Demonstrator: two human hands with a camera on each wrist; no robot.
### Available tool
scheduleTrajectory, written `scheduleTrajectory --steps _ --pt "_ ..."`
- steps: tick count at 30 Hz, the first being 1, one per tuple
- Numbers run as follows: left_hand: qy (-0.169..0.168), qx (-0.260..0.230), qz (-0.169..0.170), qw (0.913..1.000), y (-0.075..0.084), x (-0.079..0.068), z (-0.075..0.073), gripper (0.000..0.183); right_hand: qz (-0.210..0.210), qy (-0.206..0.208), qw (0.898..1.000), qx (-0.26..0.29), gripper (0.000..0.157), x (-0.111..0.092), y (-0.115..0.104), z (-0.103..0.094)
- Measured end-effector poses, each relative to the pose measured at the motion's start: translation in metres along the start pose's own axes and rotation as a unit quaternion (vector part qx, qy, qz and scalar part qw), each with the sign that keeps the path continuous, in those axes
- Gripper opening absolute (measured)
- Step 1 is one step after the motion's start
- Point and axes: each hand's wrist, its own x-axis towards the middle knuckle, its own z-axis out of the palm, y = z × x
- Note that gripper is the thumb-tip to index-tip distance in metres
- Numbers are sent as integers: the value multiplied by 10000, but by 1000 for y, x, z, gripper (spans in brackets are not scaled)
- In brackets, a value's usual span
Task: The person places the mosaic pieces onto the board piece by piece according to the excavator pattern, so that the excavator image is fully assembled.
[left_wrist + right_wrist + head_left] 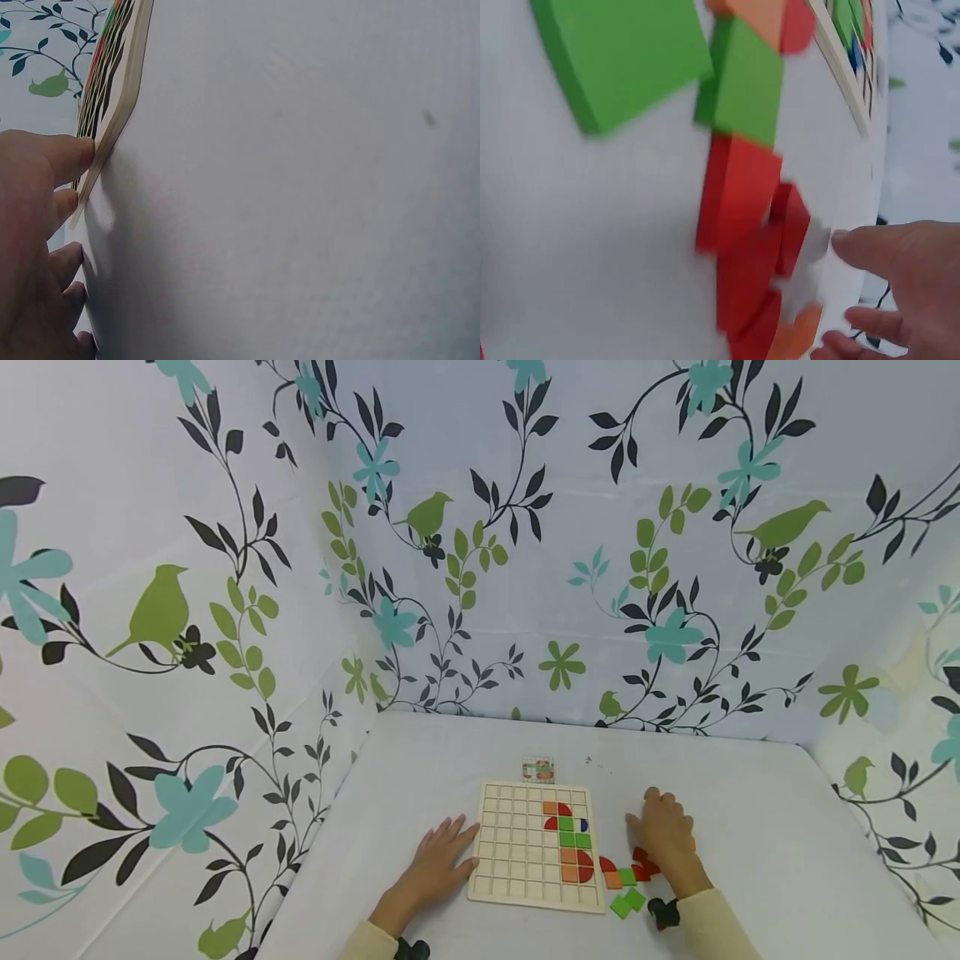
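Note:
A pale wooden grid board (pixel 510 852) lies on the white table. Squares and curved pieces in orange, red, green and blue fill some cells on its right side. My left hand (pixel 437 860) rests at the board's left edge with fingers spread; in the left wrist view, the thumb (pixel 71 157) touches the rim. To the right of the board, my right hand (pixel 664 831) hovers by a loose group of pieces, its fingers relaxed and nothing seen between them. Red pieces (pixel 742 202) and an orange piece (pixel 795 332) lie just beside its fingertips.
A small pattern card (pixel 537 769) lies behind the board. Two loose green squares (pixel 627 903) sit near the board's lower right corner, with another green square (pixel 627 877) and an orange square (pixel 612 881) behind them. Patterned cloth (pixel 480 610) hangs around the table.

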Motion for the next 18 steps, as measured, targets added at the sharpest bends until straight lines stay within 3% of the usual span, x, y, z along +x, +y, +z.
scheduleTrajectory --steps 2,4,9,13,18 --pt "7 -52 -1 10000 0 0 -1 61 413 -183 9990 -54 54 -1 12 -6" --pt "-4 -74 4 10000 1 -1 -1 61 568 -328 9978 -94 50 -2 21 -11" --pt "-5 -111 -4 9999 2 -2 -4 60 270 -309 9988 258 33 -3 29 -12" --pt "28 -103 -23 9999 4 -3 -6 60 -104 -482 9957 782 44 4 30 -5" --pt "35 -141 55 9999 6 -4 -8 60 264 -617 9956 646 51 5 37 -5"
